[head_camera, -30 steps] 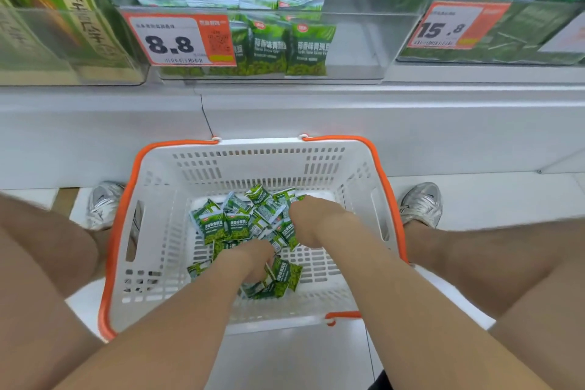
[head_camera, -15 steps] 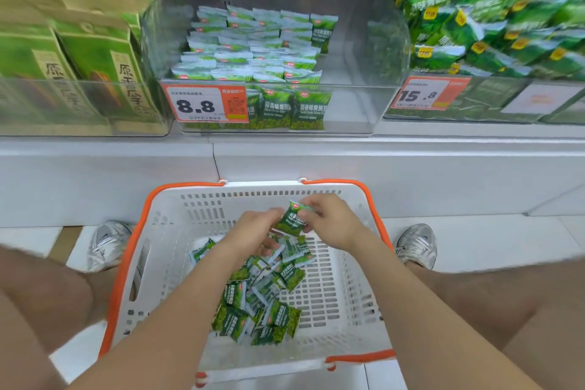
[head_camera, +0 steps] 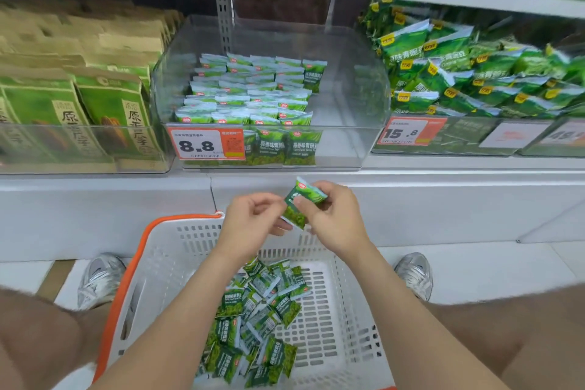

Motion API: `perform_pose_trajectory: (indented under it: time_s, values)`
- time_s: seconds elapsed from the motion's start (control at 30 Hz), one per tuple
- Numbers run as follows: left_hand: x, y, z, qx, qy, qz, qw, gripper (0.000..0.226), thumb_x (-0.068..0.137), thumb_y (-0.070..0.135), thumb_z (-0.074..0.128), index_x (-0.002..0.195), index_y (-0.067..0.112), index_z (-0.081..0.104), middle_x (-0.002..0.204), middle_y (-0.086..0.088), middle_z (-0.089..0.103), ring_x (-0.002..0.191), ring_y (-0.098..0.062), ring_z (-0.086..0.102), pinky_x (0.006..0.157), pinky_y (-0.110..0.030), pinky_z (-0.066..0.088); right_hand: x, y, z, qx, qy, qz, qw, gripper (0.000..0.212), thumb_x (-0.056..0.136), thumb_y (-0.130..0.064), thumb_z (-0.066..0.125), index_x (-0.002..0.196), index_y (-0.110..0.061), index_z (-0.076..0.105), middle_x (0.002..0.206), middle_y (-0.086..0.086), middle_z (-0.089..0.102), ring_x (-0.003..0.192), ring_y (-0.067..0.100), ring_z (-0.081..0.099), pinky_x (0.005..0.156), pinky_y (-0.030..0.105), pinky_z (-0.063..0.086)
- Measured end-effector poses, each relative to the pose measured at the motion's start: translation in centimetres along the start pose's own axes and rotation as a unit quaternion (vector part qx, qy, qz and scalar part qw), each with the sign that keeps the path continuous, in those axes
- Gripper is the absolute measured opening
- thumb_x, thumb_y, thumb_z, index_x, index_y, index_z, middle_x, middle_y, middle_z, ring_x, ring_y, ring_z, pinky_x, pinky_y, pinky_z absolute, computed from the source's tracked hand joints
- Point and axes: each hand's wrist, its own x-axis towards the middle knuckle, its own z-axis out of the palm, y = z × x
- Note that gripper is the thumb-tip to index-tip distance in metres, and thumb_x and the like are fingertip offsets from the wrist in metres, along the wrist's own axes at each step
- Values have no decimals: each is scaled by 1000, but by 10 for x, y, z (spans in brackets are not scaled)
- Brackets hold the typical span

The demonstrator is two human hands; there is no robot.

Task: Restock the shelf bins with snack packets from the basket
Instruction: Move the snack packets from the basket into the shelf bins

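While both hands pinch one packet (head_camera: 305,203) above the basket (head_camera: 158,279) — right hand (head_camera: 335,218) at its right edge, left hand (head_camera: 253,220) at its left — we should square it upright, label near, and slot it into the bare right side of the bin (head_camera: 345,142).

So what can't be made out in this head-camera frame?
All head view:
1. Held packet: the right hand and left hand cover its lower part, so a second packet behind it cannot be ruled out.
2. Basket: near rim is cut off by the bottom edge; the forearms cover part of the packet pile, so no count.
3. 8.8 price tag: print too small.
4. Far-right price tag: blurred.
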Motion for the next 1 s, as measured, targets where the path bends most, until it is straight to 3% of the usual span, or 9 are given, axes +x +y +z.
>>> perform_pose_trajectory:
  time_s: [0.13, 0.23, 0.33, 0.43, 0.53, 0.63, 0.77, 0.9, 1.0]
  values:
    - [6, 54, 5, 121, 151, 224, 955, 20, 92, 19, 58, 80, 20, 74, 62, 4, 67, 56, -14, 63, 54, -29, 47, 0, -55, -6, -19, 183, -161, 970, 10, 83, -18, 67, 78, -15, 59, 54, 2, 50, 48, 18, 45, 50, 35, 40]
    - [13, 96, 5, 213, 251, 367, 870, 12, 91, 14, 60, 87, 18, 71, 72, 10, 63, 64, -11, 56, 60, -30, 43, 11, -94, -13, -20, 266, -232, 935, 10, 87, -18, 68, 87, -16, 59, 60, -6, 51, 53, 19, 49, 54, 35, 41]
    - [31, 129, 1, 291, 280, 425, 810, 10, 90, 13, 60, 94, 16, 69, 90, 4, 65, 79, -16, 56, 70, -31, 44, 43, -114, -23, -35, 286, -256, 923, 11, 96, -24, 68, 102, -18, 61, 77, -4, 61, 68, 21, 59, 66, 38, 47]
    - [56, 146, -10, 387, 214, 385, 810, 15, 95, 21, 56, 99, 16, 71, 100, -1, 67, 94, -25, 63, 83, -43, 50, 81, -125, -37, -125, 277, -235, 923, 18, 98, -31, 65, 111, -20, 64, 86, -1, 66, 80, 23, 63, 71, 37, 45]
    - [75, 151, -25, 514, 139, 275, 801, 27, 96, 37, 55, 106, 20, 74, 112, -1, 71, 110, -29, 64, 101, -47, 46, 116, -135, -47, -247, 221, -125, 935, 31, 99, -35, 66, 125, -18, 58, 108, 9, 69, 104, 32, 61, 74, 36, 37]
    - [89, 154, -33, 571, 53, 214, 791, 44, 91, 43, 56, 132, 30, 67, 148, 5, 59, 149, -23, 40, 124, -62, 11, 145, -143, -45, -369, 143, -53, 917, 31, 100, -22, 66, 126, -8, 55, 124, 23, 59, 114, 45, 58, 79, 40, 41]
    - [106, 162, -33, 603, -53, 151, 782, 73, 90, 49, 55, 159, 39, 35, 173, 8, 21, 162, -25, 4, 119, -73, -15, 180, -144, -41, -457, 93, -5, 885, 34, 93, 2, 61, 127, 1, 55, 131, 26, 54, 122, 48, 55, 86, 47, 47]
    - [112, 156, -35, 588, -98, 64, 800, 76, 96, 61, 47, 164, 44, 17, 176, 7, 3, 162, -29, -5, 120, -73, -13, 219, -133, -37, -485, 55, 34, 872, 44, 97, -1, 59, 139, 3, 47, 142, 27, 47, 130, 43, 53, 104, 43, 47]
    - [114, 156, -36, 577, -109, 65, 807, 75, 97, 60, 49, 163, 45, 18, 176, 7, 2, 162, -25, -1, 122, -71, -7, 244, -126, -35, -470, 59, 67, 878, 43, 94, -1, 62, 136, 6, 53, 141, 28, 53, 130, 41, 56, 102, 40, 50]
